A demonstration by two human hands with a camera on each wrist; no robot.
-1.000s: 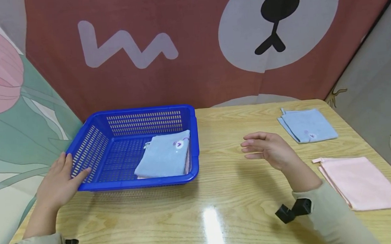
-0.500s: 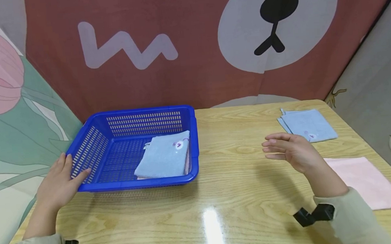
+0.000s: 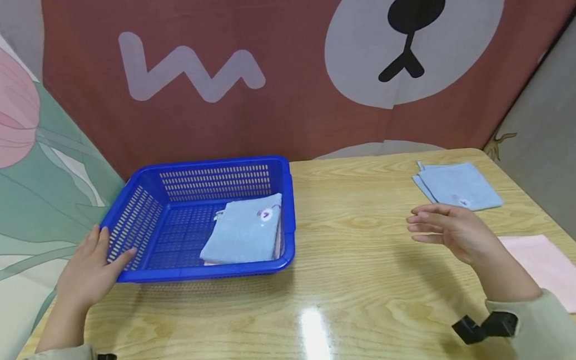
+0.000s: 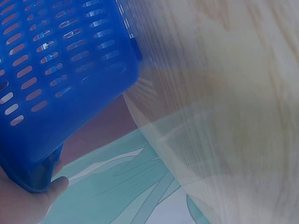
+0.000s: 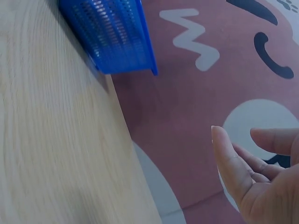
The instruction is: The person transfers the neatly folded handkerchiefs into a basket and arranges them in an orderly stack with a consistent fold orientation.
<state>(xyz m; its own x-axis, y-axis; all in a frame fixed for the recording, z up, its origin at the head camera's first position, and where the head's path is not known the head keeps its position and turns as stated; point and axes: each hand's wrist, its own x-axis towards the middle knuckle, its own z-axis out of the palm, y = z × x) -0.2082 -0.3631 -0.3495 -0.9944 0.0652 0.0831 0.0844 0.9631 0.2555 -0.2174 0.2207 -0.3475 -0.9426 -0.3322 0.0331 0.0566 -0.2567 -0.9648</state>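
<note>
My left hand [image 3: 84,275] grips the left rim of a blue plastic basket [image 3: 209,271], its thumb over the inside and its fingers at the outer edge. In the left wrist view, the slotted basket wall [image 4: 60,70] rises above that hand [image 4: 23,200]. A folded light-blue towel [image 3: 242,236] with a small animal face lies in the basket's right part, over a pink one [image 3: 279,242]. My right hand [image 3: 457,232] hovers over the table, fingers loosely extended and holding nothing. It is close to a second folded blue towel [image 3: 461,184] and partly covers a folded pink towel [image 3: 555,273].
The wooden table [image 3: 339,198] backs onto a reddish-brown cloth [image 3: 294,118] printed with a bear face. Floral cloth [image 3: 82,177] hangs at the left and a grey one [image 3: 566,138] at the right. Each wrist wears a black camera mount [image 3: 484,328].
My right hand has moved to the right, away from the basket, toward the towels on the table. The left hand keeps its place on the rim.
</note>
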